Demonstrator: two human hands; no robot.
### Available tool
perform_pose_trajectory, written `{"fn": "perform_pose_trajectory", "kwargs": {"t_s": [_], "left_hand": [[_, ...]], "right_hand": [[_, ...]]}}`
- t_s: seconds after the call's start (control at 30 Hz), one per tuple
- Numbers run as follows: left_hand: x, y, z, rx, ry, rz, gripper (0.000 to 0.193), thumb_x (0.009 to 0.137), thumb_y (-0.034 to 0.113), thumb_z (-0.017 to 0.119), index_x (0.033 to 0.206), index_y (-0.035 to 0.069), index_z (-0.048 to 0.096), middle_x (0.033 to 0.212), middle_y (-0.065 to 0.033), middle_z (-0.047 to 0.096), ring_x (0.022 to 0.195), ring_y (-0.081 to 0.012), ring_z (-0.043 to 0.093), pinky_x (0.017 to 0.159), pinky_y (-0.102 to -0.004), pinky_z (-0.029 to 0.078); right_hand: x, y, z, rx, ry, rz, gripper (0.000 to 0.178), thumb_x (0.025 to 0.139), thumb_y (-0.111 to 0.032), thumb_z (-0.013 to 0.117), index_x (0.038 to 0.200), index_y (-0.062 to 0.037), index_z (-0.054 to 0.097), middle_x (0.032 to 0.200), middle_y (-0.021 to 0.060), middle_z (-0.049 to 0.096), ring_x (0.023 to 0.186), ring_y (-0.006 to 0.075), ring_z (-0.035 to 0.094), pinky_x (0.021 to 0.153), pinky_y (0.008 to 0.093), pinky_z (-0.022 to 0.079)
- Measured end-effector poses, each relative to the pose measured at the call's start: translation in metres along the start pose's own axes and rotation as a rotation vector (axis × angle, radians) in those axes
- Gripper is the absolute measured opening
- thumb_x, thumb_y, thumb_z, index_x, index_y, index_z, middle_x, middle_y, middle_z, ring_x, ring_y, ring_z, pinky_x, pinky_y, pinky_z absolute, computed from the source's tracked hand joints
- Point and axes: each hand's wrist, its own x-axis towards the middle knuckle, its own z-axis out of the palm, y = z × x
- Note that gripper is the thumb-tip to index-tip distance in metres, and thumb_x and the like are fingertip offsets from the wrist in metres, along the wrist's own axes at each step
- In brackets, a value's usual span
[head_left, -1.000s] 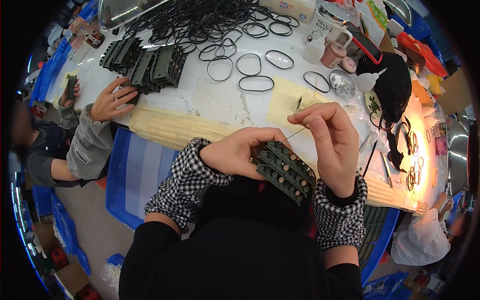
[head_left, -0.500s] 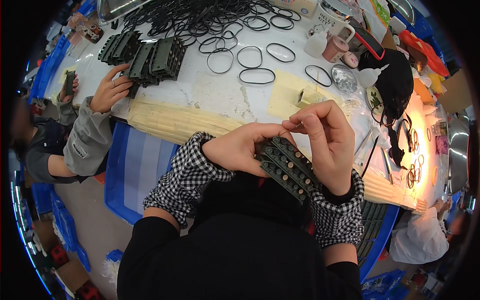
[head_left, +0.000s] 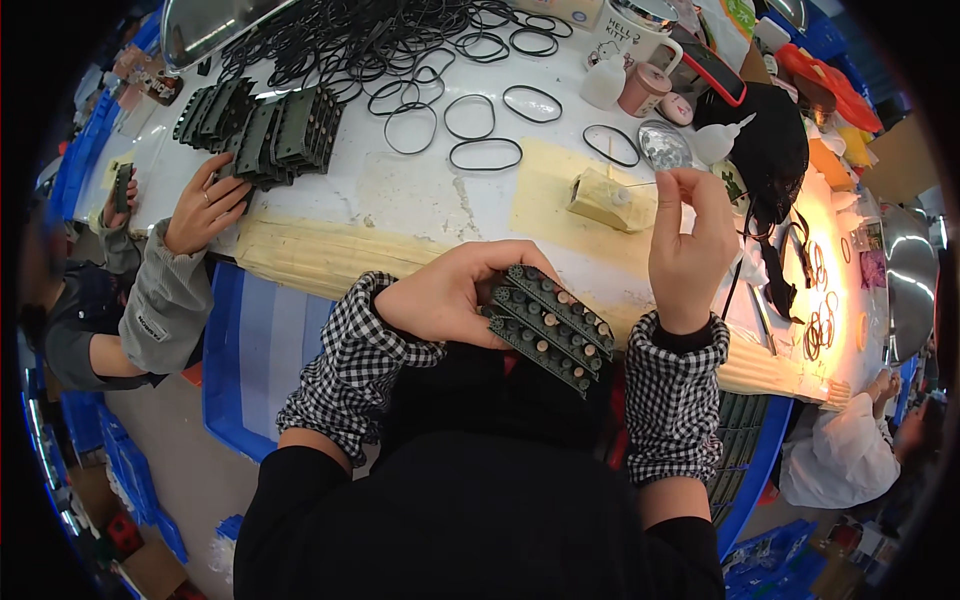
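Observation:
My left hand [head_left: 455, 290] is closed around a few dark green plastic pieces with rows of small round wheels [head_left: 550, 325], like toy tank undersides, held side by side above my lap. Some wheels show pale tan centres. Out over the table edge, my right hand [head_left: 692, 245] pinches a thin needle-like stick [head_left: 640, 185] between thumb and forefinger. The stick's far end reaches a whitish spot on top of a small block wrapped in yellowish tape [head_left: 600, 203]. That block rests on a yellowish sheet [head_left: 535, 215].
Loose black rubber bands [head_left: 485, 155] lie beyond my hands, heaped farther back. A co-worker's hand [head_left: 205, 205] touches stacked green pieces [head_left: 290, 135] at left. A mug [head_left: 630, 40], squeeze bottles and a lit lamp area stand right. Blue bins [head_left: 225, 400] sit below the table.
My right hand has moved from the green pieces out to the taped block, carrying the thin stick. My left hand keeps its hold. The view has shifted slightly.

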Motion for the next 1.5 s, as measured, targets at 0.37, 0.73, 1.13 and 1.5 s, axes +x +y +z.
{"fn": "perform_pose_trajectory", "kwargs": {"t_s": [0.37, 0.73, 1.13, 1.5], "left_hand": [[0.001, 0.003, -0.001, 0.052, 0.015, -0.031, 0.048, 0.075, 0.002, 0.080, 0.116, 0.000, 0.055, 0.115, -0.0093, 0.063, 0.109, -0.0154, 0.060, 0.097, -0.0304, 0.049], [0.002, 0.005, 0.004, 0.103, -0.006, -0.030, 0.063, 0.078, -0.003, 0.073, 0.133, -0.002, 0.044, 0.111, -0.0038, 0.060, 0.103, -0.0105, 0.060, 0.091, -0.0273, 0.051], [0.002, 0.008, 0.005, 0.044, 0.013, -0.043, 0.056, 0.077, -0.004, 0.073, 0.127, -0.002, 0.047, 0.112, -0.0049, 0.061, 0.104, -0.0111, 0.060, 0.092, -0.0276, 0.051], [0.003, 0.004, -0.005, 0.080, 0.014, 0.003, 0.048, 0.075, 0.001, 0.079, 0.116, -0.001, 0.055, 0.117, -0.0102, 0.064, 0.110, -0.0164, 0.061, 0.098, -0.0305, 0.048]], "right_hand": [[-0.010, -0.046, -0.018, 0.755, -0.228, 0.187, 0.012, 0.093, -0.008, 0.062, 0.091, 0.0039, 0.060, 0.088, 0.0080, 0.065, 0.082, 0.0134, 0.062, 0.075, 0.0251, 0.048], [-0.019, -0.061, -0.005, 0.921, -0.407, 0.270, 0.014, 0.093, -0.010, 0.063, 0.088, 0.0030, 0.061, 0.080, 0.0063, 0.065, 0.073, 0.0129, 0.064, 0.070, 0.0247, 0.051], [-0.019, -0.060, -0.005, 0.896, -0.421, 0.263, 0.014, 0.094, -0.010, 0.062, 0.088, 0.0025, 0.061, 0.081, 0.0069, 0.066, 0.075, 0.0121, 0.062, 0.070, 0.0247, 0.050], [0.001, -0.003, -0.003, -0.071, -0.017, -0.075, 0.009, 0.088, -0.009, 0.067, 0.084, -0.0021, 0.061, 0.080, 0.0100, 0.062, 0.075, 0.0251, 0.060, 0.066, 0.0332, 0.046]]}}
